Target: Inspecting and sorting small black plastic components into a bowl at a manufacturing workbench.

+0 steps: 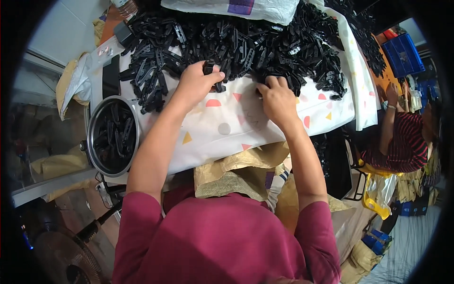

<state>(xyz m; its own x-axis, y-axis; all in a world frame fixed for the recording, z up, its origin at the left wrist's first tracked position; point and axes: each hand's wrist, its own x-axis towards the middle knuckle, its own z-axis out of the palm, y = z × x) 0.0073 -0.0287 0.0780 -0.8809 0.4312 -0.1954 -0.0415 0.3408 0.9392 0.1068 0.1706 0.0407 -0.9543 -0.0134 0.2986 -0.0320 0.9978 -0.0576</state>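
A wide heap of small, long black plastic pieces lies across the far side of the table. My left hand is closed around one or more black plastic pieces, which stick out between thumb and forefinger at the heap's near edge. To its right, my right hand has its fingers curled down against the heap's edge. Its fingertips are partly hidden, and what they hold is too small to make out. Under both hands is a white tablecloth printed with coloured shapes.
A round metal bowl of black pieces stands at the left. A white sack rests on the heap. Brown woven sacking hangs at my lap. Another person sits at the right near a blue crate. A fan is lower left.
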